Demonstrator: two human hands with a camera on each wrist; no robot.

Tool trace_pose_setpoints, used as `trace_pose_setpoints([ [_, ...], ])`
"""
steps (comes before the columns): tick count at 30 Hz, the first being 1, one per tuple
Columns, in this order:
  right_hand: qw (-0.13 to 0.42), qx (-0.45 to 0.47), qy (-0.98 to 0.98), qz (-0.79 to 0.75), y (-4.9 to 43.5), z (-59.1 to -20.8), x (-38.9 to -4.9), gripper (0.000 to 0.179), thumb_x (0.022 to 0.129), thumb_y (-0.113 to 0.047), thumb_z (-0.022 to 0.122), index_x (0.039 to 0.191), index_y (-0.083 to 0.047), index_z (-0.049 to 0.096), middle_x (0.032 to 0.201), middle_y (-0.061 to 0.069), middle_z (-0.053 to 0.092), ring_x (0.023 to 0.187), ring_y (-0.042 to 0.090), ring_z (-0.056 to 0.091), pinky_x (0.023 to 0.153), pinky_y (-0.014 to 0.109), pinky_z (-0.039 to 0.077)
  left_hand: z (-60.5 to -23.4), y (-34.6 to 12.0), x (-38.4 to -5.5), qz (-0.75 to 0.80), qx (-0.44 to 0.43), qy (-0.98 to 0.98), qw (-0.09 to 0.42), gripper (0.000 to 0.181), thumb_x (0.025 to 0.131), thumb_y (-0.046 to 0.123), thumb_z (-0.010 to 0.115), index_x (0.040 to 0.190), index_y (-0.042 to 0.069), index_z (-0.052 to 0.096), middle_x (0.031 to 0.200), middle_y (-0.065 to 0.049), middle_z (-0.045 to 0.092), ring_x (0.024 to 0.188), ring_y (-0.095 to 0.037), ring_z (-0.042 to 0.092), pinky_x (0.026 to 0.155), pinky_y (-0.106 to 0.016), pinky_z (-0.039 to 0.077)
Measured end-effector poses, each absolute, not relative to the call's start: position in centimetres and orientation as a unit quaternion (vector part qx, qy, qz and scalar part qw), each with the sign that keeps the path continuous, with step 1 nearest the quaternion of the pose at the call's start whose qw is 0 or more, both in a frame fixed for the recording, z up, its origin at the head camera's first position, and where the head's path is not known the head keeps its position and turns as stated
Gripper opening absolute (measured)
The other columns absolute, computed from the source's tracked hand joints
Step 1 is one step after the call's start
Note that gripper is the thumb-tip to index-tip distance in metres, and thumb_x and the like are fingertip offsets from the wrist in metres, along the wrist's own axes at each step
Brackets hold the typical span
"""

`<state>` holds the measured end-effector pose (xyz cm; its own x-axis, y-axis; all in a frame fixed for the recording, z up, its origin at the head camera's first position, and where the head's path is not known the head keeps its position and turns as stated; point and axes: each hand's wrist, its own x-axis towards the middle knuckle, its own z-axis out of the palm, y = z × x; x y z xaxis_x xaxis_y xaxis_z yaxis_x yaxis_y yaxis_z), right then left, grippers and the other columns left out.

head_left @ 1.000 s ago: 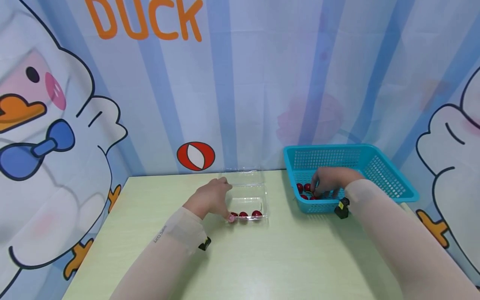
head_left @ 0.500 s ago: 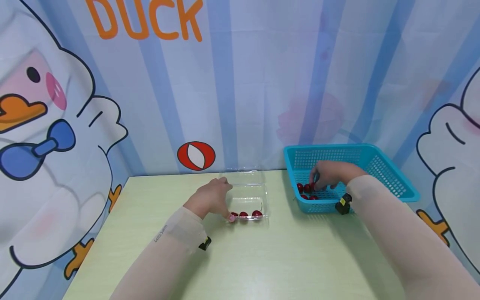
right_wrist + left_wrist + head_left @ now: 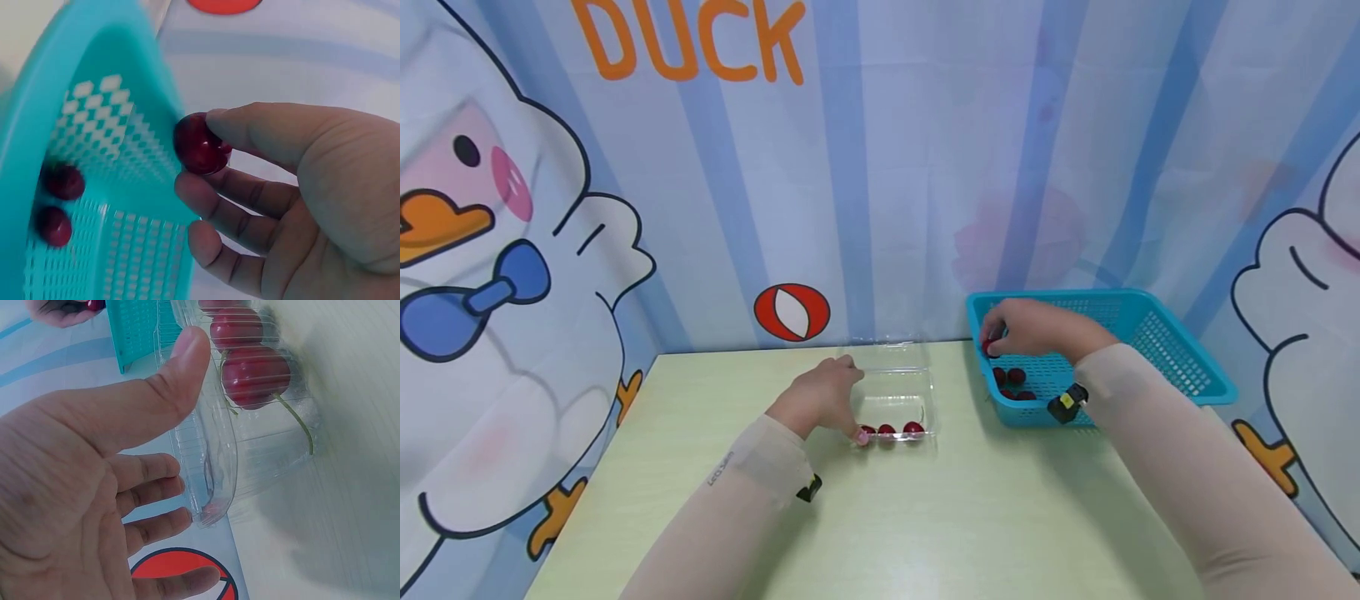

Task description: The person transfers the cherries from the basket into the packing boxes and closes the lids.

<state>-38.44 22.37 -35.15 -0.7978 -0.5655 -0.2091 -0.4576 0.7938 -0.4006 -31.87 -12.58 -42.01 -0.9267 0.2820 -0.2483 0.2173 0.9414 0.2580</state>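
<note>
My right hand (image 3: 1026, 327) pinches a dark red cherry (image 3: 199, 142) between thumb and fingers, above the left side of the turquoise basket (image 3: 1180, 350). A second red bulge shows behind that cherry; whether it is another one I cannot tell. Several more cherries (image 3: 1017, 377) lie at the basket's near left corner. My left hand (image 3: 822, 396) rests at the left side of a clear plastic box (image 3: 895, 404), its thumb (image 3: 187, 362) against the rim and its fingers fairly straight. Along the box's near side sit three cherries (image 3: 913, 427), at least one with a green stem.
The box's clear lid (image 3: 891, 356) stands folded back toward the printed curtain (image 3: 895, 208) behind the table (image 3: 925, 517). The basket is near the back right, a short gap from the box.
My right hand has lifted from among the basket's cherries and moved left and up toward the rim, carrying a cherry. My left hand and the box have stayed in place.
</note>
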Motion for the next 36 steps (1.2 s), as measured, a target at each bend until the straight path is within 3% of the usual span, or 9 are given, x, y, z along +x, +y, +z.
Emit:
trace_pose_setpoints([
  [10, 0.157, -0.294, 0.928, -0.165, 16.8, -35.2, -37.5, 0.013, 0.11, -0.016, 0.074, 0.121, -0.015, 0.083, 0.122, 0.006, 0.08, 0.106, 0.021, 0.073, 0.091, 0.039, 0.066, -42.0, -12.7, -31.9, 0.109, 0.131, 0.975, 0.142, 0.107, 0.077, 0.035, 0.107, 0.169, 0.013, 0.056, 0.169, -0.012, 0.054, 0.154, -0.035, 0.051, 0.125, -0.061, 0.054],
  [21, 0.167, -0.384, 0.898, -0.139, 11.3, -38.4, -36.2, 0.004, 0.105, -0.014, 0.083, 0.109, -0.014, 0.083, 0.104, -0.003, 0.08, 0.094, 0.01, 0.072, 0.086, 0.028, 0.063, -41.9, -12.7, -31.9, 0.111, 0.128, 0.975, 0.146, 0.107, 0.077, 0.037, 0.107, 0.168, 0.013, 0.057, 0.17, -0.012, 0.053, 0.153, -0.035, 0.051, 0.124, -0.061, 0.055],
  [36, 0.208, -0.366, 0.901, -0.105, 7.8, -42.4, -35.1, 0.003, 0.102, -0.017, 0.088, 0.103, -0.016, 0.085, 0.095, -0.007, 0.08, 0.085, 0.01, 0.072, 0.091, 0.035, 0.068, -41.9, -12.7, -31.9, 0.1, 0.138, 0.976, 0.138, 0.107, 0.077, 0.04, 0.108, 0.167, 0.011, 0.058, 0.163, -0.011, 0.058, 0.148, -0.033, 0.054, 0.12, -0.057, 0.058],
])
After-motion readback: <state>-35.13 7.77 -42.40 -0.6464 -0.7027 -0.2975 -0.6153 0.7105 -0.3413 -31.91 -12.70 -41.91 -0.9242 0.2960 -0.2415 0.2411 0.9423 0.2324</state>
